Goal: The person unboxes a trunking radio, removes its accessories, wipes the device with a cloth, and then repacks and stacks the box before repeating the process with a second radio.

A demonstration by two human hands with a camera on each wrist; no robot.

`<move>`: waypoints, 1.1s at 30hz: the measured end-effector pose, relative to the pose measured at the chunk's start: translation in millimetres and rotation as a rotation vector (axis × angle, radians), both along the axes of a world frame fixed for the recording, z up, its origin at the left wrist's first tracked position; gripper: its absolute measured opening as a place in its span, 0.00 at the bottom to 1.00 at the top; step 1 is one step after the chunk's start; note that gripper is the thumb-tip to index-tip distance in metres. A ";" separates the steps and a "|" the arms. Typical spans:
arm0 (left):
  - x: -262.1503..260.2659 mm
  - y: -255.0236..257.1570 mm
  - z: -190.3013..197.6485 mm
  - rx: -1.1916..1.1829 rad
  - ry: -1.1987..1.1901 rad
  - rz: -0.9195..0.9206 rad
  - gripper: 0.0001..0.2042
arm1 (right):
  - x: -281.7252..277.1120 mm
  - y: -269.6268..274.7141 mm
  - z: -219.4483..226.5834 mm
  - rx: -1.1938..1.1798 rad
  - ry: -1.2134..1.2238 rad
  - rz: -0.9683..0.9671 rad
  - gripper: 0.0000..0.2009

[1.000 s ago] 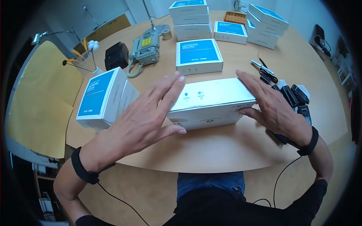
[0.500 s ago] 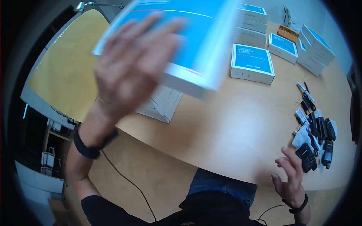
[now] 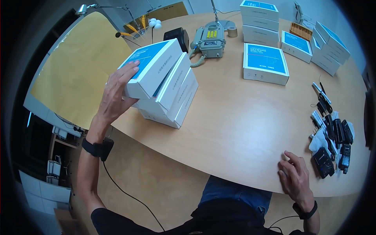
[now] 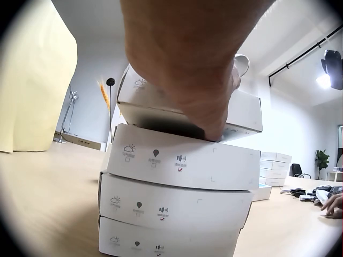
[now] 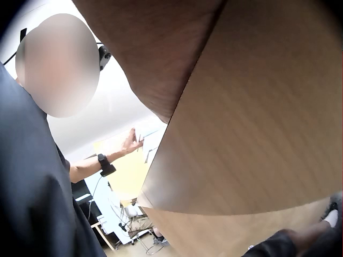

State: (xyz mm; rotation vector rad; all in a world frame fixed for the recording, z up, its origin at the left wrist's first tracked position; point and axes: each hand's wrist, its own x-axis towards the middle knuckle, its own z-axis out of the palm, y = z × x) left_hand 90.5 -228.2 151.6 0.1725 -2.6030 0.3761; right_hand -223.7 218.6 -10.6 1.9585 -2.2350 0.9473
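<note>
My left hand [image 3: 115,92] grips the near end of a white box with a blue top [image 3: 154,74], fingers over the top face and thumb low at its side. That box sits at the top of a stack of white boxes [image 3: 181,102] on the left of the table. In the left wrist view the upper box [image 4: 244,110] is tilted, with a dark gap between it and the box below [image 4: 187,160]. My right hand [image 3: 296,176] rests by the table's front edge, fingers loosely bent and holding nothing.
Black handheld devices [image 3: 338,133] with cables and plastic lie at the right. Behind are a blue-topped box [image 3: 266,58], stacked boxes [image 3: 260,23], leaning boxes [image 3: 329,47] and a wicker basket [image 3: 300,31]. A grey-green telephone [image 3: 209,41] stands beyond the left stack.
Both hands were at a white box mid-table. The left hand then carried a box through the air and now has it on the left stack. The right hand let go and moved to the front edge.
</note>
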 end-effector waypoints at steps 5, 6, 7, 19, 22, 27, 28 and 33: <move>-4.2 0.6 1.3 0.058 -0.014 -0.036 0.49 | 3.8 -4.8 3.3 0.002 0.030 -0.001 0.18; -6.3 2.6 0.6 0.101 -0.018 -0.051 0.50 | 4.1 -5.0 3.4 0.009 0.028 -0.007 0.18; -8.2 4.3 -1.3 0.102 -0.018 -0.052 0.50 | 4.4 -5.4 3.6 0.010 0.029 -0.008 0.18; -92.2 126.8 -31.4 -0.113 0.095 -0.311 0.29 | 3.0 -9.2 5.6 -0.029 0.145 0.030 0.15; -190.2 146.7 -46.7 0.084 0.141 -0.382 0.29 | 3.5 -6.1 4.0 -0.023 0.197 0.001 0.14; -365.4 73.4 -87.9 0.178 0.091 -0.285 0.28 | 1.5 -2.1 -1.5 -0.044 0.227 -0.014 0.14; -393.2 52.7 -95.8 0.241 -0.030 -0.230 0.31 | 1.8 -1.0 -3.2 -0.030 0.220 -0.017 0.14; -466.4 23.8 -139.2 0.483 -0.222 0.129 0.43 | -2.8 3.8 -1.8 -0.013 0.242 0.015 0.15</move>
